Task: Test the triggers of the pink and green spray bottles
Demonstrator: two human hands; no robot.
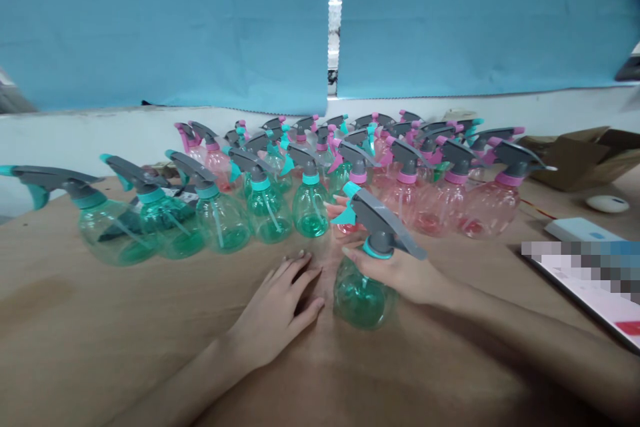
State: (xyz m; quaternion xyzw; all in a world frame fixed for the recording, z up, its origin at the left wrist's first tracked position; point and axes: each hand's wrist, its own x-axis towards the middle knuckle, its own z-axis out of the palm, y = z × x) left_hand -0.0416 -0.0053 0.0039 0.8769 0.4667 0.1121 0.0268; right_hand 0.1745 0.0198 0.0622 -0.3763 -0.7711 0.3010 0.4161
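In the head view my right hand (400, 273) is at the neck and shoulder of a green spray bottle (363, 300) with a grey and turquoise trigger head. Its thumb lies by the collar, and the other fingertips show behind the trigger. That bottle tilts slightly, close to the table. My left hand (275, 307) rests palm down on the wooden table (165, 340), fingers spread, just left of the bottle and apart from it. Beyond both hands stands a row of green spray bottles (270, 213), continued on the right by pink spray bottles (440, 203).
More spray bottles (305, 127) with pink or turquoise collars crowd the back of the table. At right are a cardboard box (575, 157), a white computer mouse (607, 204), a small white box (580, 229) and a tablet-like device (590, 293). Blue curtains (165, 27) hang behind.
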